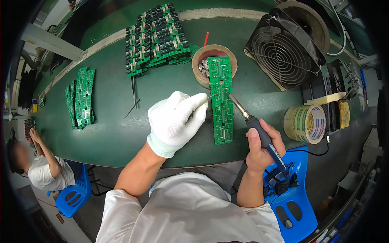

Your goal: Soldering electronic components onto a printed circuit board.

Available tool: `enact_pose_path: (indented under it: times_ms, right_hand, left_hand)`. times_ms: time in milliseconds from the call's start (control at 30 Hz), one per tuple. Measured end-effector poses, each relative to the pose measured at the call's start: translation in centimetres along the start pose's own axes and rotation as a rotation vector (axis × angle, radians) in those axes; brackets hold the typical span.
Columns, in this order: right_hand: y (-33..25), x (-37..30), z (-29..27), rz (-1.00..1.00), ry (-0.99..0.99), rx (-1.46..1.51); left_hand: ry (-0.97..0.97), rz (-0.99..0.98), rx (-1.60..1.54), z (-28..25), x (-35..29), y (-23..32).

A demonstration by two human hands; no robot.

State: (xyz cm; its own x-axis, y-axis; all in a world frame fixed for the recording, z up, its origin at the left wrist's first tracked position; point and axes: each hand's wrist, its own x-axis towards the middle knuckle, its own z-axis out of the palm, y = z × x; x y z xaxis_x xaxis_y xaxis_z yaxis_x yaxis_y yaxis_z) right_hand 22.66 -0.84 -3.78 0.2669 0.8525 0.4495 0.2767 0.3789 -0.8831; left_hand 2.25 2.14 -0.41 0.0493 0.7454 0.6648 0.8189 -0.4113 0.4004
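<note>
A long green circuit board point(222, 117) lies lengthwise in front of me, its far end over the rim of a round bowl point(197, 74). My left hand point(176, 119), in a white glove, is closed in a pinch at the board's left edge. From its fingertips a thin piece of solder wire point(210, 96) reaches to the board. My bare right hand point(262, 146) grips a soldering iron point(259, 131) with a dark blue handle. The iron's tip meets or nearly meets the board near its middle, close to the wire's end; whether they touch is too small to tell.
Stacked populated boards point(156, 40) stand at the back, tweezers point(134, 93) beside them. More green boards point(81, 99) lie left. On the right are a black fan point(279, 52), a tape roll point(304, 123) and a yellow sponge point(344, 114). A person point(50, 170) sits far left.
</note>
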Motion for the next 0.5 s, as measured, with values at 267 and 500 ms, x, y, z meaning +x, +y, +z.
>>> enact_pose_path:
  times_ms: [267, 500]
  right_hand:
    - [-0.9, 1.1, -0.3, -0.151, -0.066, -0.134]
    - [-1.7, 1.5, -0.3, -0.228, -0.069, -0.251]
  left_hand:
    - [0.009, 0.011, -0.015, 0.3, -0.1, -0.3]
    - [-0.033, 0.014, 0.018, 0.1, -0.3, -0.4]
